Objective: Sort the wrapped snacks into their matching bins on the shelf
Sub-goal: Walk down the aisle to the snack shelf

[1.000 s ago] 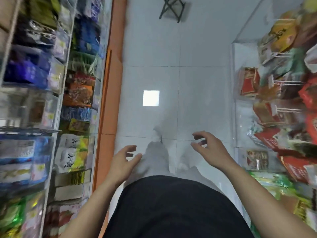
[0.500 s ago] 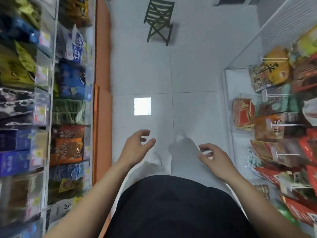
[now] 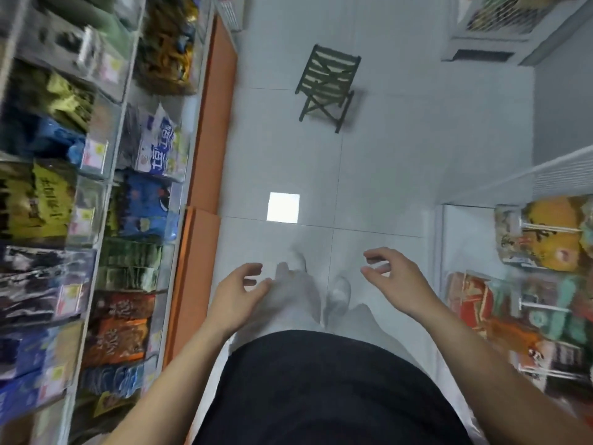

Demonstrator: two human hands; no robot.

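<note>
I stand in a shop aisle and look down at my legs. My left hand [image 3: 239, 292] hangs in front of me with loosely curled fingers and holds nothing. My right hand [image 3: 396, 277] is also empty, fingers relaxed and slightly bent. Clear bins of wrapped snacks line the shelf on the left: blue packs [image 3: 146, 207], orange-brown packs [image 3: 118, 329], yellow packs [image 3: 38, 200]. On the right, snack bags hang on pegs, among them a yellow bag [image 3: 542, 236] and a red pack [image 3: 471, 297]. Neither hand touches any snack.
A dark folding chair [image 3: 327, 85] stands on the white tiled floor ahead. An orange base board [image 3: 205, 175] runs along the foot of the left shelf. A white wire rack [image 3: 500, 14] sits at the far right. A bright light reflection [image 3: 283, 207] marks the floor.
The view has moved forward along the aisle; the chair is nearer and shelf bins have slid past. Both empty hands stay in front, swinging slightly.
</note>
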